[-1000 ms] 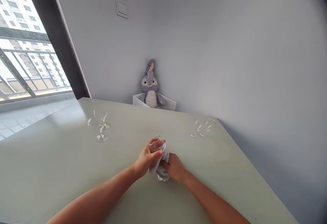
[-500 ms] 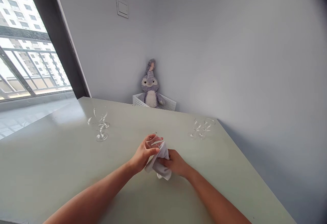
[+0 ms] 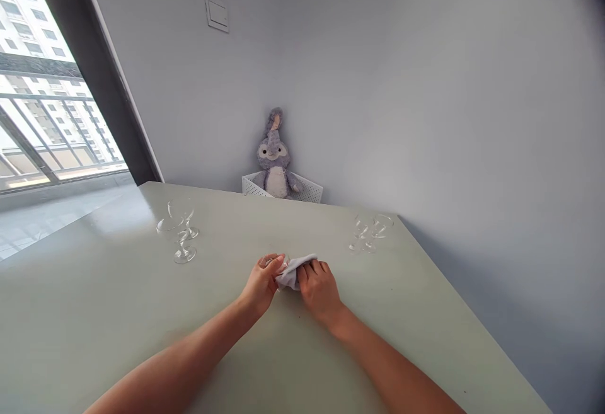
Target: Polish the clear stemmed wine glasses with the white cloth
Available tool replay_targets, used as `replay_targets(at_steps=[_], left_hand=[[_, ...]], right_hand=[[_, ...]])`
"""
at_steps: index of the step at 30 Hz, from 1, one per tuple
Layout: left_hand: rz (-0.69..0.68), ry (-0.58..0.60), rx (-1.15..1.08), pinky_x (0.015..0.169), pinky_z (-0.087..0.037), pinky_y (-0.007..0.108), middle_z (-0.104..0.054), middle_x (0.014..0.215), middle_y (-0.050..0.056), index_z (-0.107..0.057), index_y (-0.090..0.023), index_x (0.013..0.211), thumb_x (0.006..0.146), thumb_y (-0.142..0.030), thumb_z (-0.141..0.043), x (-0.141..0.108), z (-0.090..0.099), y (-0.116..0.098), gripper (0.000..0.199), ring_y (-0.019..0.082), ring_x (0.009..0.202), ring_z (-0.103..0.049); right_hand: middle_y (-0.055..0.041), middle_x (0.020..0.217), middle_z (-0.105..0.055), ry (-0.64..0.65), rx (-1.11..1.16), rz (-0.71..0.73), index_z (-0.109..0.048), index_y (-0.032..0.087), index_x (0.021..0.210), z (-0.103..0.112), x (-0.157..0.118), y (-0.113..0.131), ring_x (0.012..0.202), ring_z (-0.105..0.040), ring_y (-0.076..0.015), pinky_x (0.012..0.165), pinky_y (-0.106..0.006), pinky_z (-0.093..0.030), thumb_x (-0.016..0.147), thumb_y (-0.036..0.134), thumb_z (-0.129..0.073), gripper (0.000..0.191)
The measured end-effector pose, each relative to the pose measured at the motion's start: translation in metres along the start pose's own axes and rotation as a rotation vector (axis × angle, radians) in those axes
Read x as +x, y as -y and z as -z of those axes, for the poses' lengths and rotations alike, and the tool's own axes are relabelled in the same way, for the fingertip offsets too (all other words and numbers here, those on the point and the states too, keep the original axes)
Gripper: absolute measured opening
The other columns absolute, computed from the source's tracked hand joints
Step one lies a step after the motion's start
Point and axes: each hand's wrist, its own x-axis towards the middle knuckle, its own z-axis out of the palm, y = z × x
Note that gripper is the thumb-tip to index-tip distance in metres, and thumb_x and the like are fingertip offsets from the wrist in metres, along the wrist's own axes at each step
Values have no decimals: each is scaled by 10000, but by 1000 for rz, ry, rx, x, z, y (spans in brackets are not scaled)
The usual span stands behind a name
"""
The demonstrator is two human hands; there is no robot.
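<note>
My left hand (image 3: 261, 283) is closed around the bowl of a clear stemmed glass (image 3: 285, 265) above the middle of the table. A light grey cloth (image 3: 292, 273) lies over the glass and hides its stem and foot. My right hand (image 3: 320, 289) grips the cloth from the right, its fingers bent into the fabric. Both hands are close together, with the cloth bunched between them.
Two stemmed glasses (image 3: 184, 252) stand upright at the left. Two more small glasses (image 3: 371, 237) stand near the right edge of the table (image 3: 142, 313). Behind the far edge, a plush rabbit (image 3: 276, 178) sits in a white perforated basket (image 3: 309, 191) against the wall.
My right hand has risen and turned over, its back now facing up. The cloth no longer hangs down and covers more of the glass, which my left hand has tilted.
</note>
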Motion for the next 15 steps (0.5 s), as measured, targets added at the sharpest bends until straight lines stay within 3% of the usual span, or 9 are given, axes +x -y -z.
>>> replay_targets(at_steps=[3,7,10,12,15], left_hand=[[-19,-1,19,522,-388,212,-608,841,18,-528,-176,911,680,-374,-659,-1,1,-2,332,115,649,-570],[-53,83,23,639,-455,252,-519,1181,62,-489,-219,1015,663,-286,-688,-6,-1,-9,411,174,888,-591],[-78,116,7,751,-465,319,-490,1218,96,-451,-226,1044,635,-258,-713,-8,-3,-11,487,247,1026,-554],[-119,108,11,793,-457,359,-502,1194,103,-440,-228,1040,615,-253,-728,-8,-4,-12,514,271,1032,-554],[-227,86,4,858,-429,405,-513,1163,80,-448,-235,1000,609,-258,-734,-7,-4,-16,485,277,1033,-556]], right_hand=[[-91,823,-618,6,124,-27,-588,150,869,3,1,-4,797,-516,-213,707,-336,-365,772,107,-461,166],[-30,780,-612,205,898,-291,-595,159,858,7,1,-11,687,-517,-160,625,-279,-378,814,339,-473,221],[-22,689,-591,268,1437,-501,-599,124,780,2,0,-15,630,-507,-146,598,-273,-373,765,483,-525,367],[-21,669,-586,138,1603,-654,-596,123,736,-3,0,-17,639,-510,-148,605,-272,-377,683,503,-615,384],[-7,668,-585,-171,1626,-894,-586,152,716,-10,0,-21,660,-517,-146,610,-261,-392,615,505,-672,377]])
